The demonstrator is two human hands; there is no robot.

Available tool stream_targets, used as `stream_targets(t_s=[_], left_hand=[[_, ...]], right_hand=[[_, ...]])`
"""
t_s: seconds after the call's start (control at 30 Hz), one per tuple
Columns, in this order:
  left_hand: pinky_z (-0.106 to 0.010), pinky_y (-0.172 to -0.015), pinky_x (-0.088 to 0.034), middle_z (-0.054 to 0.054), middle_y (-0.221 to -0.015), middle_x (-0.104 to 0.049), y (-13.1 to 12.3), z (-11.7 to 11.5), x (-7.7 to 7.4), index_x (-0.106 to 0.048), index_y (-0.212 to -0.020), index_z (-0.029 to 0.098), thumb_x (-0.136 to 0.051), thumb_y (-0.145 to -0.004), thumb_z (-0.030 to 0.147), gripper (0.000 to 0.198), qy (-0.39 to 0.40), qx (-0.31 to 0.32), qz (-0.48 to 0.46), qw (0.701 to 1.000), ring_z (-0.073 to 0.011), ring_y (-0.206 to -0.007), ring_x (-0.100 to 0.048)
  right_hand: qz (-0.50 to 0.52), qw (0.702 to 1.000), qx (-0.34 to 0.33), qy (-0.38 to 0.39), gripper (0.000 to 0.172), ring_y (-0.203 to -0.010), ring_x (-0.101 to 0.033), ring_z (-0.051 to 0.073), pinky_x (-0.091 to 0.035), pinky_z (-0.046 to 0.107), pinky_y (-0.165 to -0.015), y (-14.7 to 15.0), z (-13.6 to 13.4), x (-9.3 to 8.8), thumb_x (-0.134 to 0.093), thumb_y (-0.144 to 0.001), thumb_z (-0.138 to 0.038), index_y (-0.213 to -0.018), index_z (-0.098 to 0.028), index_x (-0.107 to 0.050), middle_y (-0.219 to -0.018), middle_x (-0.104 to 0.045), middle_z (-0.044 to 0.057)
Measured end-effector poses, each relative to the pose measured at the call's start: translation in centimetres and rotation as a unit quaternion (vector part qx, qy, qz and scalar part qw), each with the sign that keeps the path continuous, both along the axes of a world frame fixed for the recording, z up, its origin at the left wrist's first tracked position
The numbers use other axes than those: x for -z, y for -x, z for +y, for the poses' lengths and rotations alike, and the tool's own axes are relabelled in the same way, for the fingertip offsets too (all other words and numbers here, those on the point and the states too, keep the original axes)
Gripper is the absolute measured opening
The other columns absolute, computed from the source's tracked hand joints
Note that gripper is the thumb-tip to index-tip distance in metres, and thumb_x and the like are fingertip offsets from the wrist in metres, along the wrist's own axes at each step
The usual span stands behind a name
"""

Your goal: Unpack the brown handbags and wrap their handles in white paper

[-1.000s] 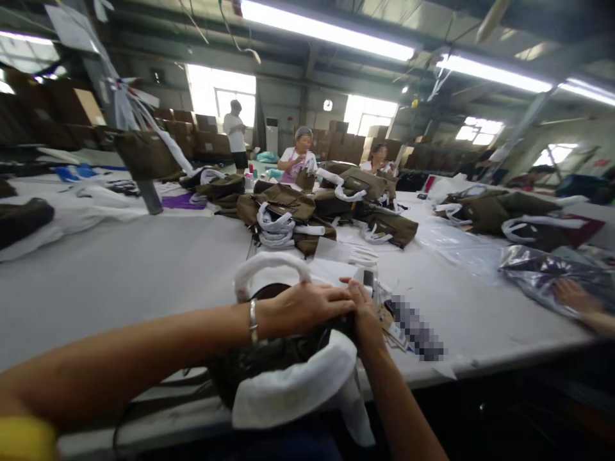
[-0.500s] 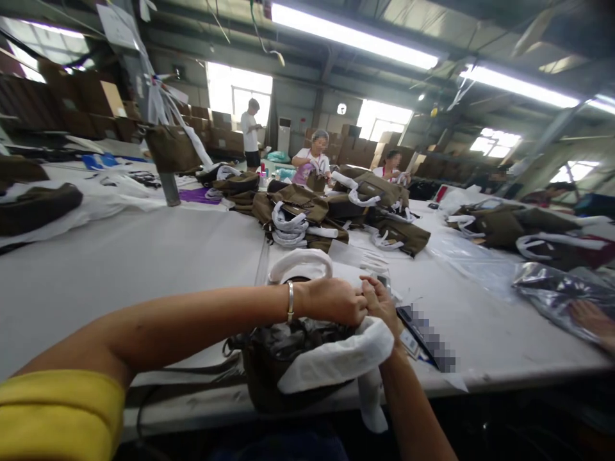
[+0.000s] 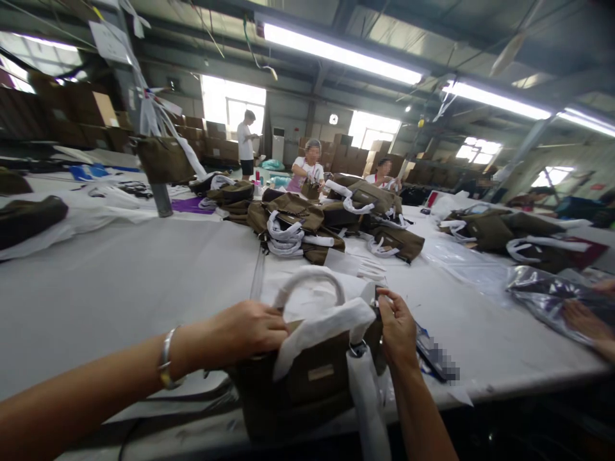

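Note:
An olive-brown bag point(image 3: 312, 390) stands upright at the table's near edge, its front patch facing me. White wrapping point(image 3: 331, 323) covers its front handle, and the rear handle point(image 3: 310, 276) arches behind. My left hand point(image 3: 250, 330), with a silver bangle at the wrist, is closed on the bag's top edge at the left. At the right top corner, my right hand point(image 3: 396, 320) pinches the bag's edge near a small dark piece. A white-wrapped strap point(image 3: 366, 397) hangs from a ring on the bag's right side.
Wrapped brown bags point(image 3: 293, 224) are piled across the table point(image 3: 144, 288). A phone point(image 3: 435, 358) lies right of my right hand. Another person's hand point(image 3: 583, 320) rests on a plastic-covered item point(image 3: 542, 294) at the right. A metal post point(image 3: 163, 200) stands at the left; people work beyond.
My left hand has moved left, away from my right hand, onto the bag's left top edge. The bag's front is now raised into view, and the front handle sits higher.

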State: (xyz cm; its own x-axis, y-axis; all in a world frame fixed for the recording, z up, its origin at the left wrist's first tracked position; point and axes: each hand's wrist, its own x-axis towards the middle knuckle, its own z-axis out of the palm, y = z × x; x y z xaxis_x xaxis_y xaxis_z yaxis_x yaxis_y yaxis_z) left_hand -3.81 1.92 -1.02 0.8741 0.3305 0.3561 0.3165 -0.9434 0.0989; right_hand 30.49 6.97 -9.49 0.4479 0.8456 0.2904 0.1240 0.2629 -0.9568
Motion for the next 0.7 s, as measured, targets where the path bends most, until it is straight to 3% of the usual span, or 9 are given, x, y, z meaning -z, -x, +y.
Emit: stream_targets(t_s=[0.17,0.23,0.3,0.37,0.43,0.5,0.57,0.63,0.7], left_hand=[[-0.019,-0.077,-0.050,-0.001,-0.098,-0.075,5.8,-1.6,0.8,-0.063,-0.098,0.021,-0.046,-0.102,0.009,0.021,0.040,-0.053,-0.003,0.998,-0.0118,-0.085,-0.069],[-0.019,-0.079,-0.051,0.000,-0.100,-0.075,7.0,-1.9,2.0,-0.066,-0.097,0.022,-0.048,-0.102,0.011,0.022,0.058,-0.094,-0.051,0.993,-0.0118,-0.086,-0.070],[-0.021,-0.081,-0.054,-0.001,-0.101,-0.076,7.4,-2.1,3.5,-0.069,-0.098,0.022,-0.051,-0.102,0.017,0.020,0.110,-0.175,-0.148,0.967,-0.0136,-0.088,-0.071],[-0.028,-0.089,-0.057,-0.005,-0.113,-0.075,7.1,-2.6,5.3,-0.069,-0.112,0.022,-0.060,-0.099,0.031,0.018,0.206,-0.264,-0.294,0.895,-0.0187,-0.099,-0.072],[-0.039,-0.103,-0.054,-0.011,-0.137,-0.066,6.3,-3.1,7.0,-0.058,-0.134,0.021,-0.065,-0.094,0.045,0.047,0.324,-0.312,-0.420,0.788,-0.0254,-0.122,-0.065],[-0.044,-0.114,-0.045,-0.014,-0.152,-0.053,5.3,-3.4,8.5,-0.043,-0.149,0.020,-0.053,-0.096,0.060,0.067,0.449,-0.295,-0.499,0.680,-0.0276,-0.138,-0.053],[-0.044,-0.120,-0.036,-0.012,-0.154,-0.051,4.3,-3.2,9.5,-0.040,-0.153,0.019,-0.031,-0.098,0.071,0.076,0.560,-0.240,-0.514,0.604,-0.0265,-0.143,-0.047],[-0.043,-0.121,-0.035,-0.012,-0.148,-0.057,3.4,-2.6,10.1,-0.047,-0.150,0.018,-0.017,-0.095,0.078,0.087,0.613,-0.204,-0.491,0.584,-0.0272,-0.140,-0.050],[-0.044,-0.115,-0.041,-0.013,-0.136,-0.067,2.5,-1.8,10.4,-0.059,-0.141,0.017,-0.018,-0.093,0.081,0.090,0.619,-0.205,-0.457,0.605,-0.0305,-0.130,-0.059]], right_hand=[[0.014,0.999,0.040,0.030,0.058,-0.053,-0.053,0.015,-0.041,0.025,-0.048,-1.5,-0.2,0.9,-0.075,-0.076,-0.058,-0.116,-0.016,-0.068,-0.069,-0.065,0.000],[0.016,0.998,0.046,0.040,0.060,-0.058,-0.056,0.016,-0.043,0.026,-0.051,-1.4,-0.1,0.9,-0.075,-0.076,-0.059,-0.117,-0.017,-0.068,-0.075,-0.067,0.001],[0.015,0.997,0.043,0.054,0.065,-0.064,-0.061,0.018,-0.048,0.027,-0.055,-0.9,-0.3,0.7,-0.075,-0.076,-0.063,-0.120,-0.017,-0.067,-0.081,-0.069,0.003],[0.044,0.997,0.013,0.059,0.075,-0.073,-0.066,0.022,-0.054,0.032,-0.063,-0.4,-1.1,0.4,-0.070,-0.078,-0.069,-0.132,-0.019,-0.061,-0.088,-0.072,0.005],[0.113,0.992,-0.049,0.035,0.079,-0.093,-0.070,0.025,-0.057,0.038,-0.081,0.1,-2.9,0.6,-0.064,-0.083,-0.072,-0.145,-0.025,-0.049,-0.105,-0.073,0.008],[0.163,0.981,-0.106,0.009,0.075,-0.120,-0.064,0.024,-0.050,0.044,-0.103,0.6,-5.3,1.7,-0.056,-0.090,-0.069,-0.153,-0.034,-0.038,-0.132,-0.066,0.008],[0.127,0.985,-0.116,0.030,0.071,-0.138,-0.050,0.025,-0.038,0.047,-0.117,1.0,-7.4,3.6,-0.054,-0.091,-0.068,-0.153,-0.036,-0.039,-0.148,-0.056,0.006],[0.053,0.991,-0.079,0.091,0.076,-0.146,-0.040,0.033,-0.026,0.053,-0.122,1.7,-8.4,5.5,-0.058,-0.086,-0.072,-0.146,-0.026,-0.053,-0.147,-0.056,0.010],[0.010,0.990,-0.037,0.133,0.080,-0.147,-0.034,0.042,-0.018,0.059,-0.123,2.7,-7.8,6.7,-0.059,-0.082,-0.075,-0.134,-0.014,-0.064,-0.141,-0.060,0.017]])
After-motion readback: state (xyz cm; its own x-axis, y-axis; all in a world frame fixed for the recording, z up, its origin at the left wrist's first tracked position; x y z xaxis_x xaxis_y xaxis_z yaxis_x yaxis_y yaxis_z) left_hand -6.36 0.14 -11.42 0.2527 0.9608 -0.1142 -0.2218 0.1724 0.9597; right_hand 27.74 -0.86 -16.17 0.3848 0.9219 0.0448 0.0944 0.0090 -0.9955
